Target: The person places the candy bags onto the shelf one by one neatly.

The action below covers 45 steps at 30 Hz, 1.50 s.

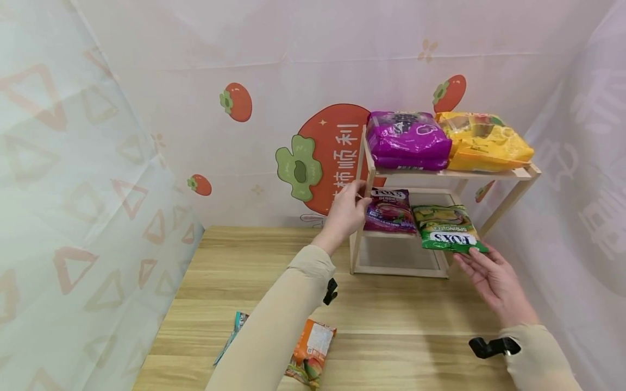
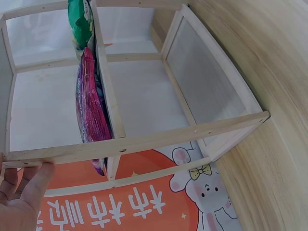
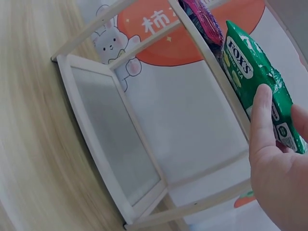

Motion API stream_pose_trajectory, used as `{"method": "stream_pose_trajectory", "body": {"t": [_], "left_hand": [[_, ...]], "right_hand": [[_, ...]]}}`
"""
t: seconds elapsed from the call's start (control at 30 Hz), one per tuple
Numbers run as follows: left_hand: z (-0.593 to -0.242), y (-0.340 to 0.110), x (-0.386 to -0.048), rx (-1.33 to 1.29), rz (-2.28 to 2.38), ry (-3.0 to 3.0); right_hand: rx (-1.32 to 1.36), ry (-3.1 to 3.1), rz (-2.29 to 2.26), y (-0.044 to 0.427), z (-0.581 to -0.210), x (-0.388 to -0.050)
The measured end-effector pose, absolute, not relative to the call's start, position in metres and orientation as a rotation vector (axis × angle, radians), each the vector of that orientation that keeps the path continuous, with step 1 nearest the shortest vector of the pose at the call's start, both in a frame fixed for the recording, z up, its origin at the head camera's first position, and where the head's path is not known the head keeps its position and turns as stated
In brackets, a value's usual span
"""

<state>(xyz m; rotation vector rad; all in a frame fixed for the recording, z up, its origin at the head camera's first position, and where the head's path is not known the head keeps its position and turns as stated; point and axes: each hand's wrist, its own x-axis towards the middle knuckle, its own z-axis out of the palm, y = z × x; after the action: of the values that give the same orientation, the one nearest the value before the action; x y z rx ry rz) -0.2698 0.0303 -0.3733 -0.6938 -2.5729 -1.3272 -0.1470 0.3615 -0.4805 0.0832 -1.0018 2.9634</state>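
Pinching the green bag (image 1: 446, 225) by its near end, my right hand (image 1: 499, 281) holds it overhanging the middle shelf (image 1: 388, 234). My left hand (image 1: 345, 213) grips the rack (image 1: 489, 175). Watching remotely, I'd fear a slack pinch dropping the bag, or a hard shove displacing the lower purple bag (image 1: 389, 213).

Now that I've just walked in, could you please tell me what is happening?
A person's right hand holds the green FOX'S bag at the middle shelf of a wooden rack, beside a Berries bag. The left hand grips a side post. A purple bag and a yellow bag sit on top, while an orange packet and a teal packet lie on the table.
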Motion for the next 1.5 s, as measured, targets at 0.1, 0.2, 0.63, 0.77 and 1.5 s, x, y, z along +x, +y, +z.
{"method": "stream_pose_trajectory", "body": {"t": [0.1, 0.2, 0.63, 0.77, 1.5], "left_hand": [[-0.373, 0.03, -0.27, -0.692, -1.332, -2.565], [-0.374, 0.03, -0.27, -0.685, -1.334, -2.561], [-0.374, 0.031, -0.269, -0.693, -1.329, -2.555], [-0.374, 0.031, -0.269, -0.691, -1.322, -2.557], [-0.375, 0.03, -0.27, -0.685, -1.331, -2.557]], "right_hand": [[0.078, -0.955, 3.009, 0.363, -0.481, -0.149], [0.057, -0.947, 3.039, 0.365, -0.481, -0.15], [-0.047, -0.943, 3.061, 0.359, -0.48, -0.149], [-0.053, -0.857, 3.13, 0.352, -0.48, -0.147], [0.103, -1.099, 3.238, 0.35, -0.48, -0.15]]}}
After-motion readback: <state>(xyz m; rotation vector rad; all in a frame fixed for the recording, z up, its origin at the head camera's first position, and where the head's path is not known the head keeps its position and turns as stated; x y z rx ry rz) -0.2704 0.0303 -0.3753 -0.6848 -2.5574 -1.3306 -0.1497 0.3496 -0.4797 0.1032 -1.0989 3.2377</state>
